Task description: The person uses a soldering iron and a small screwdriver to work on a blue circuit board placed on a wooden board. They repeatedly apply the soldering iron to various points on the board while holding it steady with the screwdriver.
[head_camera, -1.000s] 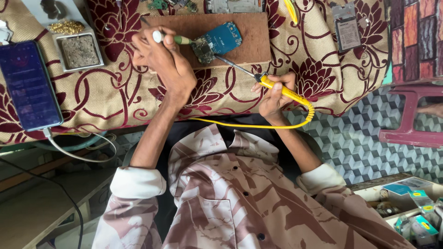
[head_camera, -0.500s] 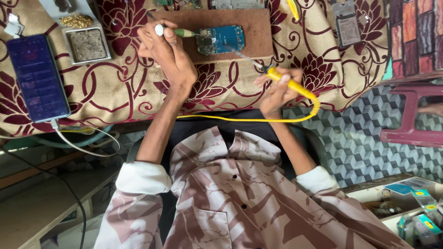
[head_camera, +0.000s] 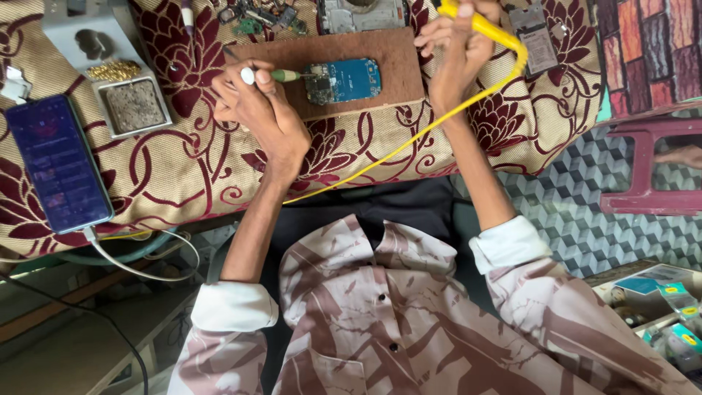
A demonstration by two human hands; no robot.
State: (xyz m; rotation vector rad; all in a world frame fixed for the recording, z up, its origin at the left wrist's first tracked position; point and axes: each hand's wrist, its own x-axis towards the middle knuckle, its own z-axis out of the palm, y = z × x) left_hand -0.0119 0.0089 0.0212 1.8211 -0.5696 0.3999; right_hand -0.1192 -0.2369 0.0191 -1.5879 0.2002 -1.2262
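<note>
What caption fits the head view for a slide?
Left hand presses a green-tipped tool to a blue circuit board on a wooden board; right hand lifts a yellow-handled iron.

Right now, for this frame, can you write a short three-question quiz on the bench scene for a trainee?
1. True or false: the left hand holds a green-handled tool with its tip at the blue circuit board.
2. What does the right hand grip? A) a pair of scissors B) a yellow-handled tool with a yellow cord C) a cup
3. Fill in: the phone lies on the patterned cloth on the person's ____ side.

Key: 1 true; 2 B; 3 left.
</note>
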